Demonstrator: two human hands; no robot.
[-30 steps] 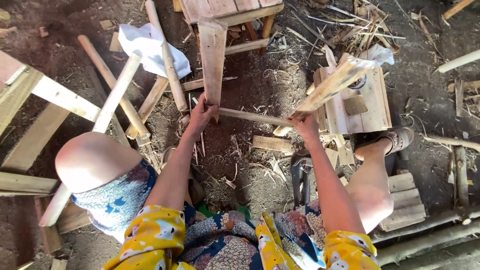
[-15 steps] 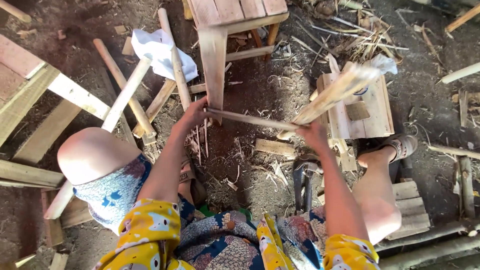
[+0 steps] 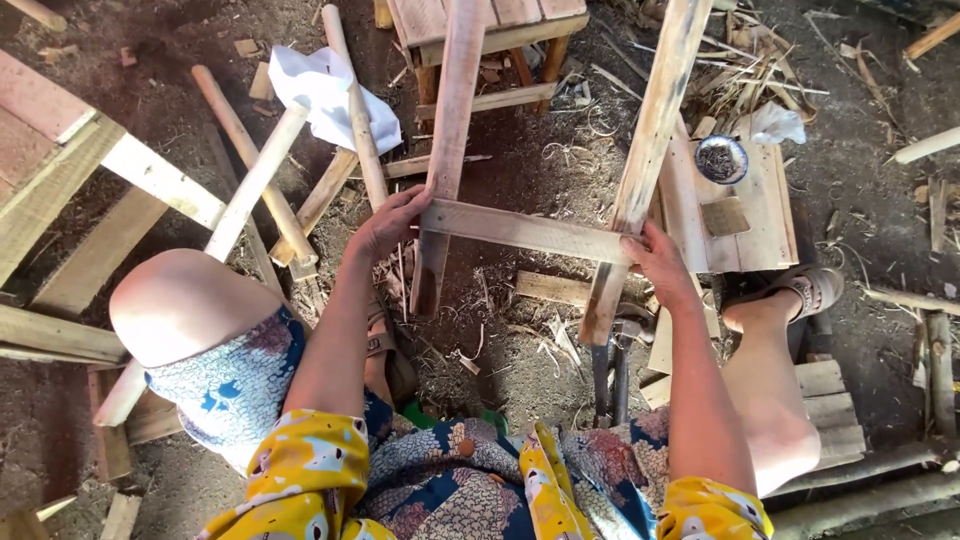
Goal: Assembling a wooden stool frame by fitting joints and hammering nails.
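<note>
Gripping from both sides, the seated person holds a pale, rough-sawn wooden frame of two long legs joined by a flat crosspiece (image 3: 525,230), raised above the dirt floor (image 3: 520,360) between the knees. The left hand (image 3: 385,225) curls around the end of the crosspiece where it meets the left leg, thumb on top and fingers wrapped underneath. Over at the other end, the right hand (image 3: 660,262) clamps the joint with the right leg, fingers folded tight against the wood. The two legs run away from both hands toward a small slatted wooden stool (image 3: 480,25) standing beyond them.

Just past the right hand, a low wooden box-like stand (image 3: 765,215) carries a small blue-rimmed round dish of dark nails (image 3: 720,160) and a square wooden offcut (image 3: 725,216). Beneath that same hand, a dark-headed hammer (image 3: 612,360) lies on the ground among shavings. Beyond the left hand lies a crumpled white cloth (image 3: 320,95) crossed by round wooden poles (image 3: 355,110), and further out to that side sits a larger frame of pale planks (image 3: 110,160). A sandalled foot (image 3: 800,290) rests beside the stand.
</note>
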